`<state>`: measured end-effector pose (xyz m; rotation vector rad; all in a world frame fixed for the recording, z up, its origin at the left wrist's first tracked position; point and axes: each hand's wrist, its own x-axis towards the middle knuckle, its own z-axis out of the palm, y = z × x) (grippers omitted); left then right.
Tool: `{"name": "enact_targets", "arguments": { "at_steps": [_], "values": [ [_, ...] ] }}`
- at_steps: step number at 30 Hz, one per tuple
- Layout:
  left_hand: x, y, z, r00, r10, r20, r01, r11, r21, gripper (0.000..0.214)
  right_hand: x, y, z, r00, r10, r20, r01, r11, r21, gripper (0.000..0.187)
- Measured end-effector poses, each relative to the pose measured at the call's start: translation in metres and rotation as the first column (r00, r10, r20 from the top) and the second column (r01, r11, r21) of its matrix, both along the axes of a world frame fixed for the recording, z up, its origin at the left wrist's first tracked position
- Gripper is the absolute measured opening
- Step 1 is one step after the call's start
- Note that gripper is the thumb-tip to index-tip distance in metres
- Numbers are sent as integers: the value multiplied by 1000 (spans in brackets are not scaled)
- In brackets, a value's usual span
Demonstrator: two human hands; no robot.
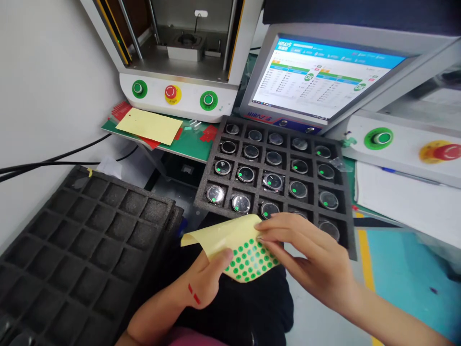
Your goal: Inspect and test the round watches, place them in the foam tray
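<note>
My left hand point(211, 276) grips a pale yellow sticker sheet point(223, 235) by its lower left part, thumb on top. Rows of round green dots cover the sheet's right half, and its left corner curls. At the sheet's upper right edge, the fingertips of my right hand point(309, 254) are pinched together against it; whether a sticker is between them is too small to tell. Just beyond, a dark foam tray point(211, 202) holds round watch faces point(246, 174) in its compartments. Many of these, mainly in the nearer rows, carry a green dot.
Another foam tray point(97, 192) with square compartments lies on the left. Behind stand a press machine point(180, 96) with green and red buttons and a monitor point(288, 81). A yellow sheet point(149, 126) lies on the green bench. White paper and a pen point(410, 175) are at right.
</note>
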<state>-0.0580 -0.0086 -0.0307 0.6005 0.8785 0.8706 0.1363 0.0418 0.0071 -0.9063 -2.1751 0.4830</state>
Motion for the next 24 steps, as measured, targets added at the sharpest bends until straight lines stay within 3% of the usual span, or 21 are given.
{"name": "enact_targets", "arguments": {
  "at_steps": [3, 6, 10, 14, 17, 24],
  "values": [
    [0, 2, -4, 999, -2, 43, 3, 1000, -24, 50, 11, 14, 3, 994, -58, -94, 26, 951, -309, 11],
    [-1, 4, -8, 998, 33, 51, -29, 997, -77, 53, 34, 51, 0, 952, -294, -85, 210, 831, -515, 27],
    [-2, 5, -12, 998, 67, 12, -65, 990, -121, 61, 75, 127, -15, 818, -572, 64, 516, 680, -521, 19],
    [-2, 5, -13, 1000, 29, -2, -29, 995, -100, 60, 102, 188, -38, 724, -657, 209, 630, 509, -586, 16],
    [-2, 5, -14, 1000, 26, -14, -27, 996, -81, 58, 107, 207, -56, 708, -656, 262, 641, 441, -628, 20],
    [-3, 5, -14, 999, 35, -14, -36, 991, -125, 60, 100, 216, -70, 632, -722, 283, 705, 384, -596, 24]
  ]
}}
